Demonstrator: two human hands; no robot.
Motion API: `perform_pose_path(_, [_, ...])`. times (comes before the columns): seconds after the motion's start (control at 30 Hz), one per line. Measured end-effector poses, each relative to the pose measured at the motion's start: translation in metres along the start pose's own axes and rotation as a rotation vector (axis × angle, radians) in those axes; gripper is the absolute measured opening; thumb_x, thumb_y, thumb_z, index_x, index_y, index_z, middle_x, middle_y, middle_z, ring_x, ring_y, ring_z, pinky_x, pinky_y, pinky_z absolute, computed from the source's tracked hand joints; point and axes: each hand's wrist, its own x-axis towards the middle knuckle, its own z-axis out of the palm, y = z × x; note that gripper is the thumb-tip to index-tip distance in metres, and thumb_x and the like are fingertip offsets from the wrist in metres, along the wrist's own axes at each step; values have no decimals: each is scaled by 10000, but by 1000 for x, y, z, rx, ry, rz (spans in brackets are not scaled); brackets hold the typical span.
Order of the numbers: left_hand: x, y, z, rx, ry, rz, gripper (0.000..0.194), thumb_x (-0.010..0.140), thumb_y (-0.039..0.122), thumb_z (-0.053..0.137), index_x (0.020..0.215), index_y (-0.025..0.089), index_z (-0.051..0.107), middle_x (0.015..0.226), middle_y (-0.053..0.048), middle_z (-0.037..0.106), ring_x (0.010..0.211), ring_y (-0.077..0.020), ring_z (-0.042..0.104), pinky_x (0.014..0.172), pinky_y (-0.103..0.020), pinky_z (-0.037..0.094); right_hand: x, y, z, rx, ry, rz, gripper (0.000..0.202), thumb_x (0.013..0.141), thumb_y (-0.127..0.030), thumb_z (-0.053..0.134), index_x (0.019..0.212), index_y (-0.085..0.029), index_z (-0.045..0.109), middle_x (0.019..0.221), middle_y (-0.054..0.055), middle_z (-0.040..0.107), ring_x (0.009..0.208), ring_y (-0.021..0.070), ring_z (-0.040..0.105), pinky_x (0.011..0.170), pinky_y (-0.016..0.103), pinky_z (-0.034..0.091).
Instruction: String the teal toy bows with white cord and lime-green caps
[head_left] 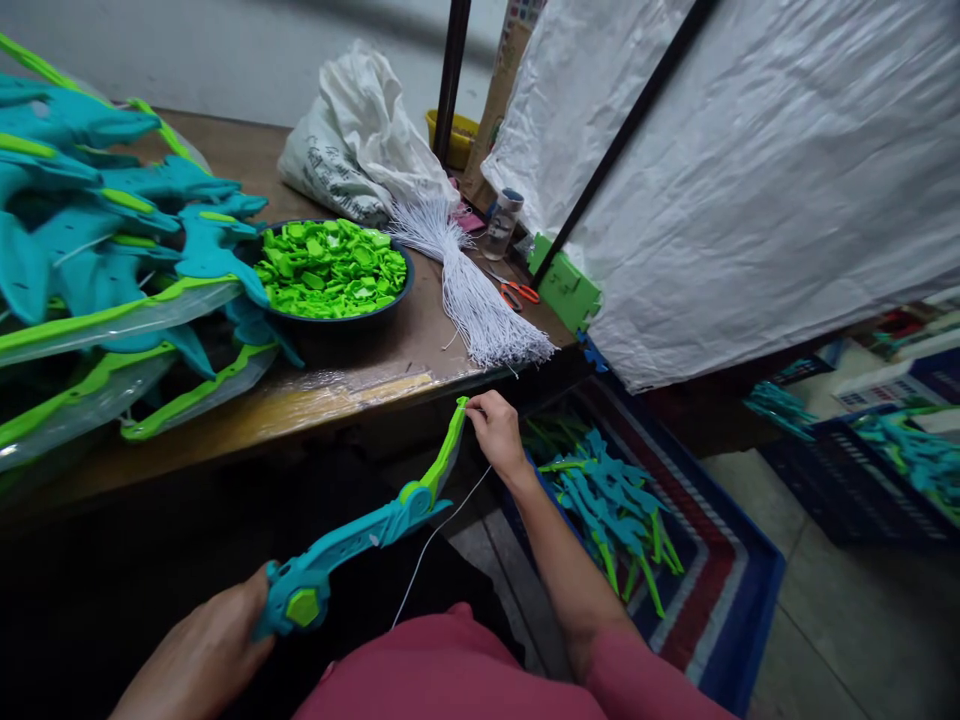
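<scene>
A toy bow (352, 535) of teal plastic with a bright green limb slants across my lap, its tip up and to the right. My left hand (214, 635) is wrapped round its lower teal end, beside a green hexagonal piece. At the green tip, the fingers of my right hand (496, 428) are pinched together on a thin white string (442, 525), which hangs down in a loose curve toward my lap. The fingertips hide whether the string is hooked on the tip.
On the table (300, 395) lie a heap of teal-green bows (82, 220), a bowl of green pieces (330, 270), a bundle of white strings (480, 300), orange-handled scissors (517, 292) and a white sack (352, 140). More bow parts (607, 500) fill a floor crate at right.
</scene>
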Motion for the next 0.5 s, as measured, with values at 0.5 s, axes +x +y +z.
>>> perform_pose_path(0.5, [-1, 24, -19, -37, -123, -54, 322, 794, 290, 397, 1039, 216, 592, 952, -106, 743, 911, -311, 730, 799, -401, 509, 3, 0, 4, -183, 52, -50, 182, 901, -133, 454, 918, -202, 621, 925, 70, 640, 859, 214, 616, 789, 314, 474])
